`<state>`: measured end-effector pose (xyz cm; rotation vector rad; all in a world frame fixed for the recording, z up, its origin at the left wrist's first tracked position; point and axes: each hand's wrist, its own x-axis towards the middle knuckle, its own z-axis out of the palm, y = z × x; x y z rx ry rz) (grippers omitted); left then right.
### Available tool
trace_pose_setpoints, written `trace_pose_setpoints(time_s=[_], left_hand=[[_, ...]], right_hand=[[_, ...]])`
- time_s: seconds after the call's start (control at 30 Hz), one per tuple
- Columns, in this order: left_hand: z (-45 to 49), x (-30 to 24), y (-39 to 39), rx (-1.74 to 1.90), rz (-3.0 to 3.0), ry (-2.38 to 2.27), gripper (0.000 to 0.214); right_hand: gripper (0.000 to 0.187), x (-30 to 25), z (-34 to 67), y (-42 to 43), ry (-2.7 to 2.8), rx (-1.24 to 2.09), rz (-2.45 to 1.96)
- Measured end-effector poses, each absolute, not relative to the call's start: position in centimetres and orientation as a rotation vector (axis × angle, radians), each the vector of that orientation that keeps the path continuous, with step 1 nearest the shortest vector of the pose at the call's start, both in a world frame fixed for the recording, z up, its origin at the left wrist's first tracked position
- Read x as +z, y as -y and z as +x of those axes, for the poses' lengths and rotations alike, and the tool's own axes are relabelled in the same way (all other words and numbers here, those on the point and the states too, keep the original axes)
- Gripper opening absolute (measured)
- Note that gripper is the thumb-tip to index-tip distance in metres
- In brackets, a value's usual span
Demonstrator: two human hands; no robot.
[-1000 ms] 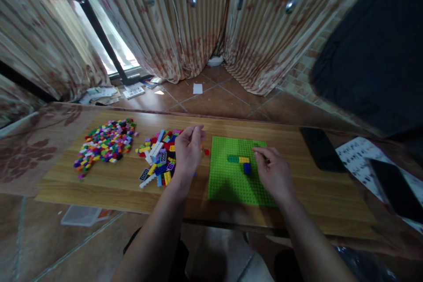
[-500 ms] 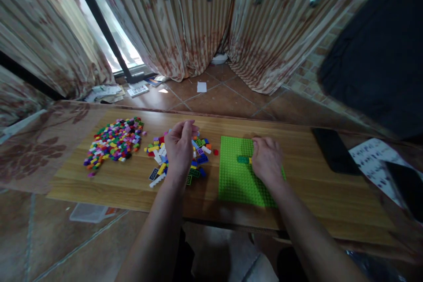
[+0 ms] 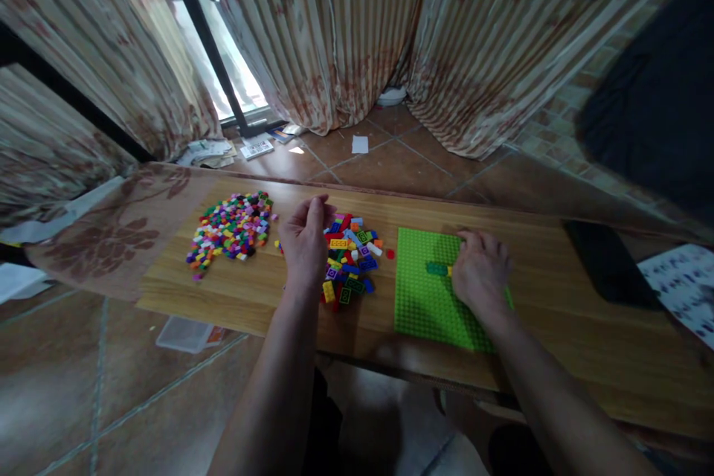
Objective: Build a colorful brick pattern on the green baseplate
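Note:
A bright green baseplate (image 3: 424,297) lies on the wooden table (image 3: 558,312). A dark green brick (image 3: 436,268) is stuck on it, with a bit of yellow brick showing beside my fingers. My right hand (image 3: 480,275) rests on the plate, fingers curled down over the bricks there; what lies under them is hidden. My left hand (image 3: 306,242) hovers over the left part of a pile of mixed larger bricks (image 3: 351,260), its fingers bent and pinched together; I cannot see whether they hold a piece. A single red stud (image 3: 390,253) lies between the pile and the plate.
A heap of small multicoloured pieces (image 3: 231,227) lies further left on the table. A black phone (image 3: 608,264) and a printed sheet (image 3: 677,286) sit at the right. Striped curtains (image 3: 335,30) hang behind, papers (image 3: 209,152) lie on the tiled floor, and a clear plastic box (image 3: 187,333) sits under the table.
My right hand has moved onto the bricks on the plate, covering the blue and most of the yellow one. My left hand shifted left over the pile. The view has swung left.

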<state>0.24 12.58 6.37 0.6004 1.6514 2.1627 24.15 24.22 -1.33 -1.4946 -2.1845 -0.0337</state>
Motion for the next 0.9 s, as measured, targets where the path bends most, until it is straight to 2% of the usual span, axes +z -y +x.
trace_pose_setpoints(time_s=[0.2, 0.37, 0.57, 0.7, 0.73, 0.9], left_hand=[[-0.9, 6.4, -11.7, 2.195, 0.583, -1.649, 0.020], [-1.8, 6.3, -11.9, 2.240, 0.529, -1.624, 0.021], [-2.1, 6.4, -11.7, 2.252, 0.471, -1.596, 0.019], [-2.3, 6.6, -11.3, 2.243, 0.447, -1.566, 0.016], [-2.3, 6.6, -11.2, 2.237, 0.438, -1.567, 0.016], [-2.4, 6.7, -11.0, 2.212, 0.404, -1.557, 0.016]], right_hand=[[0.033, -1.0, 24.6, -24.2, 2.157, -0.084, -1.448], [0.032, 1.4, 23.9, -23.7, 2.019, -0.071, -1.268], [0.016, 2.9, 19.7, -16.4, 2.194, 0.389, -0.746], [0.015, 1.5, 17.7, -11.2, 2.398, 0.559, -0.515], [0.016, 1.1, 17.4, -10.5, 2.424, 0.555, -0.524], [0.044, 0.2, 16.2, -10.2, 2.491, 0.410, -0.617]])
